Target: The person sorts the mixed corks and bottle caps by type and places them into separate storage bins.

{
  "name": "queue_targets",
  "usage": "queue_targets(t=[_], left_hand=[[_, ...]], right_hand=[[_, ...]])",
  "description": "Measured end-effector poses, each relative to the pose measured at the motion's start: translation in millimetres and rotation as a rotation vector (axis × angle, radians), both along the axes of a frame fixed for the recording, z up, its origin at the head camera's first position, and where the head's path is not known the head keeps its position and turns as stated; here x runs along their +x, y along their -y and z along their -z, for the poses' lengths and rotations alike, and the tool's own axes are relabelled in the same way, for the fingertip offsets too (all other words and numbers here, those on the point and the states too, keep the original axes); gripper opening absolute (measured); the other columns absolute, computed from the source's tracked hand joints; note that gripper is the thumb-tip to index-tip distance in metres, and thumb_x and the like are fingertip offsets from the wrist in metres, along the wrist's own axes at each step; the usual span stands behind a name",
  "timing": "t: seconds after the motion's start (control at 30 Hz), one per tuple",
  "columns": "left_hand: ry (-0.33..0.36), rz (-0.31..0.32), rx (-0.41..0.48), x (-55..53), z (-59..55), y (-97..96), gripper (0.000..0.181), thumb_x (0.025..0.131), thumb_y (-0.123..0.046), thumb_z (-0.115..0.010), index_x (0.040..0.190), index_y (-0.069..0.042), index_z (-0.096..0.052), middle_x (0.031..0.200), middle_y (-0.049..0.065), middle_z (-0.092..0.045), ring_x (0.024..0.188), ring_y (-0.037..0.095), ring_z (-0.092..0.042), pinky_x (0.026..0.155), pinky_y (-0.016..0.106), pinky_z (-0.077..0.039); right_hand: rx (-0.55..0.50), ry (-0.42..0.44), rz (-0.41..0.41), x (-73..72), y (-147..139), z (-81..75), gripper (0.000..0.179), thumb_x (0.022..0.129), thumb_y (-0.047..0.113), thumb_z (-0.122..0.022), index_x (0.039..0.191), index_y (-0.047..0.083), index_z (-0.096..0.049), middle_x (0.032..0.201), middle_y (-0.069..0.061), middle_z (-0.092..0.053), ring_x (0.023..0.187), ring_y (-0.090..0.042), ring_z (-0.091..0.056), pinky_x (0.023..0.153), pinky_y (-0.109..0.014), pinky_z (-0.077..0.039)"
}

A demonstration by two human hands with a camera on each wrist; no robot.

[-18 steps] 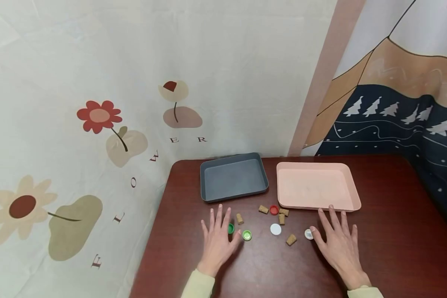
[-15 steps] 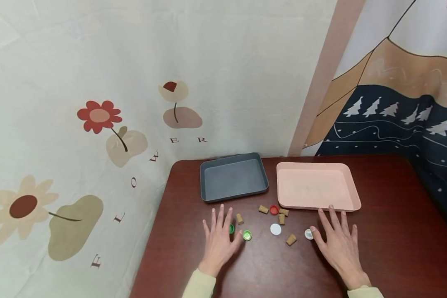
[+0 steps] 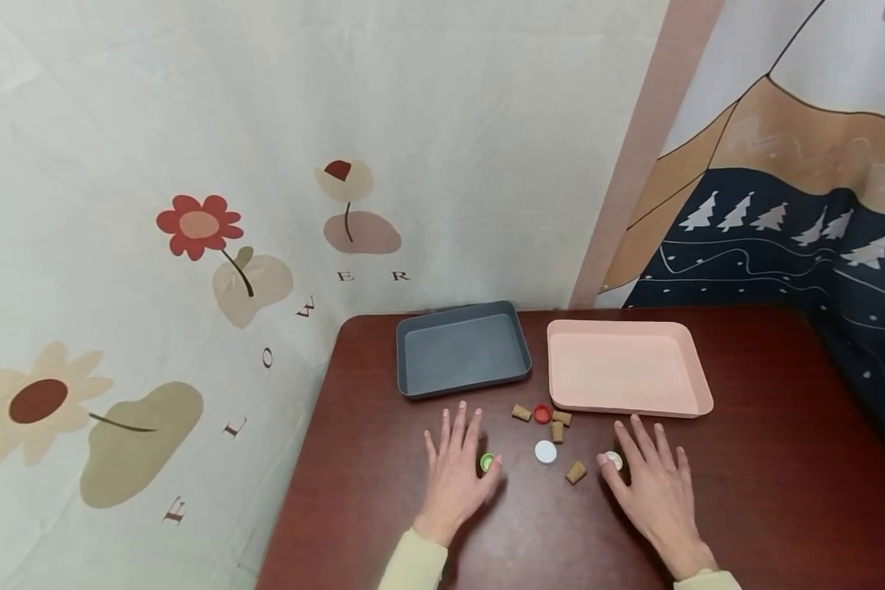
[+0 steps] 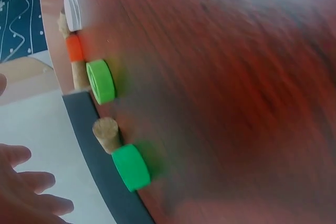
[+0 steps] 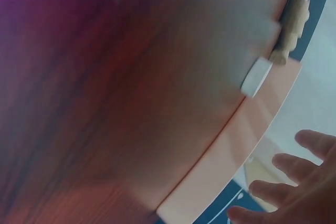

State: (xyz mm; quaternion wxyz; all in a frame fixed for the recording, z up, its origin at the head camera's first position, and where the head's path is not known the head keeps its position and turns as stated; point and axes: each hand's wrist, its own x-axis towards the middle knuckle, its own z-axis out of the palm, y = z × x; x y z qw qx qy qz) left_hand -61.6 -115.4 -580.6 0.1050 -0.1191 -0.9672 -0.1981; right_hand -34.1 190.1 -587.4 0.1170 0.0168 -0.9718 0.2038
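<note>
My left hand (image 3: 456, 487) is spread above the table, fingers straight, with a light green bottle cap (image 3: 487, 461) beside its thumb. That hand hides a dark green bottle cap (image 4: 131, 167) and nearly all of a cork (image 4: 107, 134) from the head view; both show in the left wrist view. My right hand (image 3: 655, 496) is also spread and holds nothing. Its thumb is close to a white bottle cap (image 3: 615, 460). Between the hands lie another white cap (image 3: 546, 451), a red cap (image 3: 542, 414) and several corks (image 3: 576, 473).
A dark grey tray (image 3: 463, 392) stands at the back left of the dark red table (image 3: 546, 541). Right of it is a pink tray (image 3: 627, 369), just beyond my right fingertips. A printed curtain (image 3: 472, 164) hangs behind the table.
My left hand has moved right, now covering the dark green cap and most of the cork near it. My right hand has shifted slightly left. The caps and corks appear to lie where they were.
</note>
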Motion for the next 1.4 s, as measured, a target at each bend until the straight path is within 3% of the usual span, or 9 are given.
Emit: queue_targets(t=[0.33, 0.87, 1.13, 1.4], left_hand=[[0.034, 0.108, -0.080, -11.9, -4.1, -33.3, 0.078, 0.093, -0.050, -0.065, 0.159, -0.015, -0.043, 0.168, 0.007, -0.032, 0.153, 0.044, -0.027, 0.111, 0.077, -0.025], [0.061, 0.246, -0.295, -44.8, 5.7, -76.3, 0.077, 0.097, -0.057, -0.058, 0.161, -0.019, -0.039, 0.169, 0.002, -0.030, 0.155, 0.035, -0.026, 0.113, 0.071, -0.029], [0.031, 0.278, -0.342, -55.8, 7.0, -93.7, 0.076, 0.099, -0.056, -0.058, 0.162, -0.019, -0.038, 0.169, 0.000, -0.031, 0.156, 0.031, -0.025, 0.114, 0.069, -0.030], [0.053, 0.277, -0.396, -59.2, 10.7, -101.5, 0.077, 0.099, -0.060, -0.055, 0.161, -0.018, -0.039, 0.169, -0.002, -0.030, 0.156, 0.029, -0.025, 0.114, 0.069, -0.029]], right_hand=[[0.105, 0.032, -0.065, 12.9, 20.1, 10.9, 0.060, 0.086, 0.047, -0.079, 0.130, 0.007, -0.071, 0.141, -0.018, -0.062, 0.140, -0.050, -0.043, 0.107, -0.075, -0.028], [0.175, -0.140, -0.163, 10.6, 34.7, 14.7, 0.045, 0.076, 0.042, -0.090, 0.105, 0.010, -0.078, 0.113, -0.009, -0.072, 0.130, -0.045, -0.055, 0.103, -0.075, -0.034], [0.227, -0.116, -0.205, 6.4, 34.5, 12.2, 0.040, 0.073, 0.040, -0.092, 0.097, 0.013, -0.077, 0.100, -0.006, -0.074, 0.126, -0.043, -0.058, 0.103, -0.075, -0.035], [0.239, -0.202, -0.229, 3.7, 31.3, 13.4, 0.037, 0.069, 0.032, -0.096, 0.093, 0.012, -0.076, 0.092, -0.006, -0.074, 0.117, -0.042, -0.064, 0.099, -0.074, -0.039]])
